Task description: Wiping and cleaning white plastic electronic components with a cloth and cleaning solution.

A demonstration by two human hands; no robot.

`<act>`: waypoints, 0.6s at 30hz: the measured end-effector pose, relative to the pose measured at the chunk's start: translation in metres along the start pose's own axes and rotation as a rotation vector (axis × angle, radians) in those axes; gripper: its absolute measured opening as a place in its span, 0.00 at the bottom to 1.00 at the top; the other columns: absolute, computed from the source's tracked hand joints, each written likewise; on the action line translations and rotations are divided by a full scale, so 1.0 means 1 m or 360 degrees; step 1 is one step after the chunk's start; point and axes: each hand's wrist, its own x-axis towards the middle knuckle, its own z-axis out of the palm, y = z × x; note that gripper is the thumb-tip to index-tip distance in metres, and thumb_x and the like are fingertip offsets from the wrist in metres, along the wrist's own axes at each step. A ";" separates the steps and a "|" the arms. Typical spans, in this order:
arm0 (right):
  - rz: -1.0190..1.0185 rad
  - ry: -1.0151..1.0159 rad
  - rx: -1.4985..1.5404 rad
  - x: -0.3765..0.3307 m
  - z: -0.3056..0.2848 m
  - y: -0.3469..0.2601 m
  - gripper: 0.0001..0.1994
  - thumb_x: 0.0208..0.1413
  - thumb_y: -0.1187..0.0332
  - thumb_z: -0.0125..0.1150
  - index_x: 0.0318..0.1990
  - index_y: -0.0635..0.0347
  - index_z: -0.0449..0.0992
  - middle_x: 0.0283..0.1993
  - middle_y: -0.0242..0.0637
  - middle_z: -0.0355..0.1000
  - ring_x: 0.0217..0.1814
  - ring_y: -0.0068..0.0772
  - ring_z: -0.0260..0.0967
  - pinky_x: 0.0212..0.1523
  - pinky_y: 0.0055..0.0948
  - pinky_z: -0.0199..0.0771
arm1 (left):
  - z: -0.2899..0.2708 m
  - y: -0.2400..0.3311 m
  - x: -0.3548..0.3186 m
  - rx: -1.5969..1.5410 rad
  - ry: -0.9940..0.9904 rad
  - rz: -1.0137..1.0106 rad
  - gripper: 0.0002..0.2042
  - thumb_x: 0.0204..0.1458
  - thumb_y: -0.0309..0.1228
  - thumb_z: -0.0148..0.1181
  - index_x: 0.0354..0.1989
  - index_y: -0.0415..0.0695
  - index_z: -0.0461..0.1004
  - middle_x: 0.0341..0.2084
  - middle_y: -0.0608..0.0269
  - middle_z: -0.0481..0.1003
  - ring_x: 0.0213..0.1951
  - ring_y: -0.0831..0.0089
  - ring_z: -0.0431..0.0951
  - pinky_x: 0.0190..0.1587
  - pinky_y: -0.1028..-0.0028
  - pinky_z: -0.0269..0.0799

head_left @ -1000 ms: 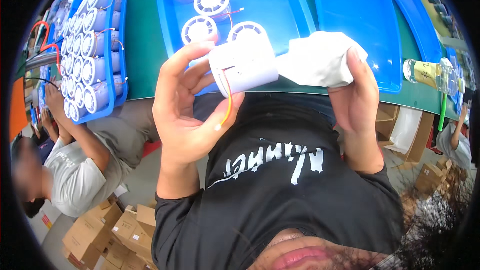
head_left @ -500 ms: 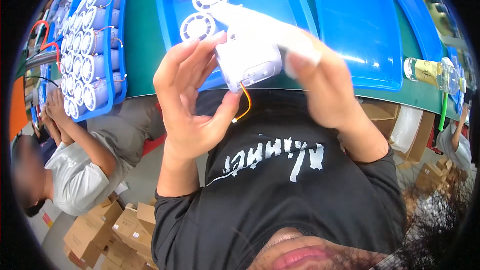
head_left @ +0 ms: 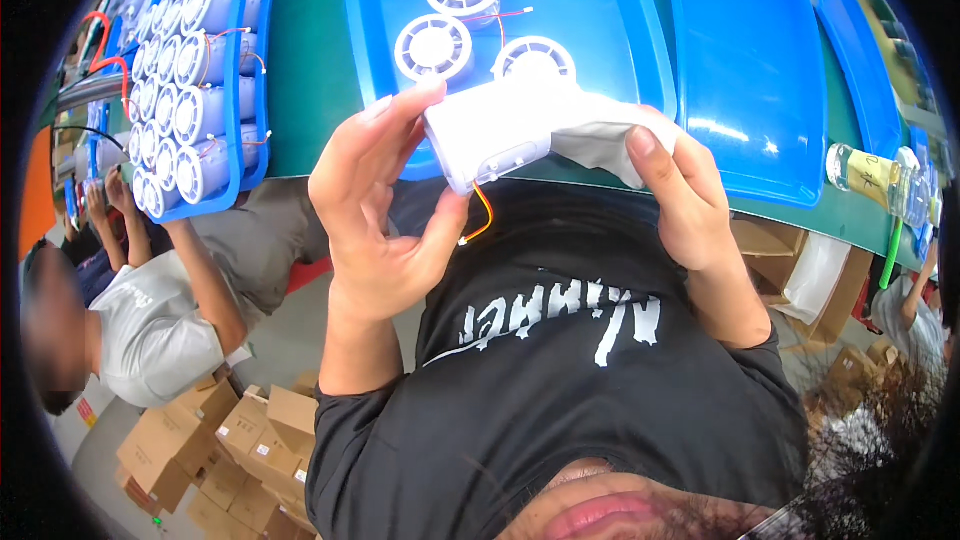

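Head cam: both hands on a white fan housing over the near table edge.

Left hand (head_left: 385, 230) is curled around the white housing (head_left: 490, 135), thumb under it, fingers over the top, orange wire (head_left: 482, 223) dangling below. Right hand (head_left: 690, 205) pinches a white cloth (head_left: 610, 140) pressed against its right side. More white fan units sit in the blue tray (head_left: 600, 20) just behind.

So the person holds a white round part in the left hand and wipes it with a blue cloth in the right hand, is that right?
Not quite: the cloth is white, not blue; the blue things are the trays on the table. The head view shows the left hand holding the white round part while the right hand presses the cloth against it.
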 end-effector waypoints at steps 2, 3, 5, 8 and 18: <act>-0.0105 -0.0043 -0.0049 0.005 0.001 0.005 0.19 0.68 0.60 0.43 0.52 0.69 0.72 0.46 0.37 0.73 0.47 0.26 0.68 0.50 0.25 0.65 | -0.003 0.000 -0.002 0.0026 0.0001 0.0004 0.38 0.40 0.08 0.56 0.62 0.41 0.47 0.55 0.39 0.63 0.59 0.53 0.67 0.60 0.61 0.65; -0.0211 -0.0083 -0.0101 0.007 0.001 0.006 0.19 0.68 0.61 0.43 0.52 0.69 0.72 0.45 0.37 0.74 0.46 0.26 0.69 0.49 0.25 0.66 | -0.004 0.000 -0.004 0.0025 0.0006 -0.0009 0.38 0.40 0.09 0.57 0.62 0.41 0.48 0.56 0.39 0.63 0.59 0.53 0.67 0.60 0.61 0.64; -0.0215 -0.0137 -0.0195 0.012 0.004 0.001 0.19 0.67 0.61 0.44 0.51 0.68 0.72 0.44 0.38 0.74 0.44 0.27 0.69 0.47 0.24 0.67 | -0.007 0.003 -0.007 0.0022 0.0009 -0.0021 0.39 0.40 0.09 0.57 0.63 0.41 0.48 0.56 0.39 0.63 0.59 0.54 0.67 0.60 0.62 0.64; -0.0194 -0.0159 -0.0330 0.023 0.007 -0.003 0.17 0.67 0.62 0.45 0.51 0.68 0.72 0.42 0.41 0.74 0.43 0.29 0.71 0.46 0.24 0.68 | -0.014 0.011 -0.009 0.0108 0.0011 -0.0200 0.37 0.41 0.11 0.60 0.62 0.39 0.53 0.56 0.41 0.65 0.58 0.56 0.69 0.60 0.63 0.65; -0.0273 0.0051 -0.0283 0.036 0.005 -0.003 0.15 0.66 0.64 0.47 0.50 0.67 0.72 0.42 0.38 0.75 0.43 0.23 0.69 0.46 0.23 0.68 | -0.015 0.002 0.012 0.1040 -0.0219 -0.0229 0.23 0.44 0.18 0.63 0.52 0.41 0.72 0.55 0.49 0.70 0.54 0.59 0.74 0.51 0.68 0.71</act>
